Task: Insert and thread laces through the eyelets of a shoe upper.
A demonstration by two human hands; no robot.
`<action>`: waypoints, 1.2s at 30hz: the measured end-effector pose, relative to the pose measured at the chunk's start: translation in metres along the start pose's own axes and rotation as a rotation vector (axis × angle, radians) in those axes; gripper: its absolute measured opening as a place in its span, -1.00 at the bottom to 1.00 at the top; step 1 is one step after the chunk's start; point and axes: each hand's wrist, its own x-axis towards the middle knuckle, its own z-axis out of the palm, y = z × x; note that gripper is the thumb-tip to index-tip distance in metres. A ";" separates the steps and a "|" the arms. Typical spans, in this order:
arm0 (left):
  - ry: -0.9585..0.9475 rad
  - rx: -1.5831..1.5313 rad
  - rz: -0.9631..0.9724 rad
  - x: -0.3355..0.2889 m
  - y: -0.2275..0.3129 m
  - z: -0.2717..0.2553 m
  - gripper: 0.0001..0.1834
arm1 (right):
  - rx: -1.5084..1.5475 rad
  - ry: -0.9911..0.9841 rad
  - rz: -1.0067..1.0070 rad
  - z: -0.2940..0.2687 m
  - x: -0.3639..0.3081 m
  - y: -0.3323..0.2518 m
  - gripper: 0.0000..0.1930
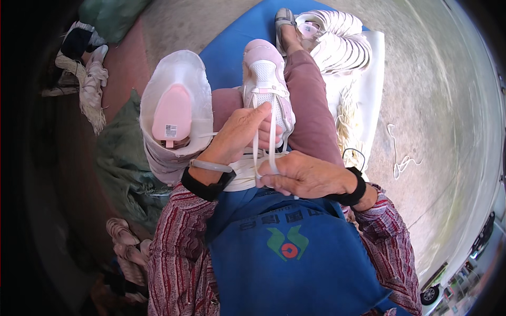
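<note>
A pink and white sneaker upper [261,68] lies over my lap with its toe pointing away from me. My left hand [243,131] is closed on it near the eyelets, thumb across the tongue and fingers partly behind the laces. Two strands of white shoelace [272,124] run from the eyelets down toward my body. My right hand [303,175] pinches the lace ends close to my apron; its fingertips partly hide them. To the left stands a nested stack of white uppers [150,89] with a pink tongue [172,113] and a small label inside.
At the far right, more stacked uppers [342,45] rest by a white sheet [373,79] with a bundle of cream laces [348,116]. A loose lace [400,158] lies on the floor. Green cloth [126,163] and more shoe parts [94,79] are on the left.
</note>
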 end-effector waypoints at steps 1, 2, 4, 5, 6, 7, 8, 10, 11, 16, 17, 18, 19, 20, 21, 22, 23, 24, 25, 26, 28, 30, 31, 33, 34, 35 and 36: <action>0.006 -0.161 -0.011 0.007 -0.004 0.001 -0.51 | -0.108 0.056 -0.106 0.006 0.005 0.004 -0.80; -0.004 -0.161 -0.010 0.012 -0.010 0.000 -0.51 | -0.112 0.063 -0.101 0.011 0.006 0.005 -0.80; -0.069 -0.272 0.073 0.022 -0.021 -0.007 -0.58 | -0.340 0.024 -0.095 0.015 0.006 0.012 -0.79; -0.075 -0.239 0.098 0.015 -0.022 -0.008 -0.68 | -0.419 -0.007 -0.079 0.013 0.001 0.018 -0.80; -0.065 -0.247 0.094 0.007 -0.023 -0.009 -0.68 | -0.413 -0.018 -0.079 0.003 -0.005 0.016 -0.80; -0.055 0.054 0.112 -0.005 -0.023 -0.010 -0.71 | -0.308 0.096 0.020 -0.013 -0.012 0.010 -0.82; -0.062 0.364 0.129 -0.013 -0.023 -0.008 -0.73 | -0.206 0.227 0.124 -0.023 -0.015 0.006 -0.83; -0.039 0.472 0.150 -0.022 -0.033 -0.007 -0.73 | -0.347 0.413 0.163 -0.030 -0.010 0.012 -0.82; -0.048 0.513 0.163 -0.028 -0.041 -0.009 -0.73 | -0.490 0.584 0.186 -0.034 -0.005 0.016 -0.78; -0.033 0.728 0.134 -0.040 -0.025 -0.008 -0.73 | -0.780 0.750 0.085 -0.039 0.023 0.037 -0.64; -0.031 0.727 0.132 -0.041 -0.028 -0.011 -0.73 | -0.845 0.741 0.090 -0.041 0.030 0.045 -0.69; -0.020 0.676 0.161 -0.041 -0.031 -0.015 -0.73 | -0.910 0.731 0.095 -0.043 0.036 0.051 -0.74; -0.010 0.625 0.188 -0.042 -0.034 -0.019 -0.73 | -0.943 0.700 0.140 -0.044 0.040 0.056 -0.79; -0.006 0.621 0.186 -0.042 -0.034 -0.023 -0.73 | -0.942 0.693 0.139 -0.049 0.046 0.060 -0.79; 0.073 0.449 0.199 -0.037 -0.031 -0.025 -0.73 | -0.936 0.725 0.109 -0.058 0.051 0.067 -0.80; 0.151 0.275 0.210 -0.031 -0.028 -0.029 -0.72 | -0.930 0.755 0.080 -0.067 0.056 0.073 -0.82; 0.143 0.235 0.243 -0.027 -0.022 -0.033 -0.71 | -0.876 0.747 0.068 -0.077 0.058 0.074 -0.83; 0.145 0.233 0.244 -0.027 -0.020 -0.030 -0.71 | -0.877 0.745 0.066 -0.082 0.059 0.075 -0.83; 0.230 0.246 0.308 -0.029 -0.016 -0.025 -0.71 | -0.847 0.752 0.005 -0.087 0.060 0.077 -0.84; 0.318 0.257 0.367 -0.033 -0.011 -0.022 -0.71 | -0.814 0.755 -0.054 -0.088 0.061 0.077 -0.85; 0.344 0.354 0.366 -0.045 -0.012 -0.023 -0.69 | -0.811 0.729 -0.027 -0.086 0.056 0.075 -0.84; 0.356 0.455 0.372 -0.054 -0.015 -0.031 -0.67 | -0.815 0.716 0.005 -0.082 0.045 0.063 -0.82; 0.290 0.478 0.288 -0.057 -0.015 -0.037 -0.67 | -0.725 0.710 0.085 -0.079 0.036 0.051 -0.81; 0.232 0.495 0.195 -0.066 -0.017 -0.041 -0.66 | -0.544 0.663 0.173 -0.076 0.021 0.046 -0.73; 0.080 0.249 0.143 -0.073 -0.013 -0.039 -0.65 | -0.544 0.664 0.178 -0.077 0.012 0.046 -0.73; -0.068 0.006 0.091 -0.081 -0.007 -0.038 -0.64 | -0.302 0.587 0.216 -0.075 0.002 0.041 -0.73; -0.069 0.007 0.090 -0.082 -0.002 -0.043 -0.64 | -0.061 0.507 0.252 -0.073 -0.006 0.035 -0.72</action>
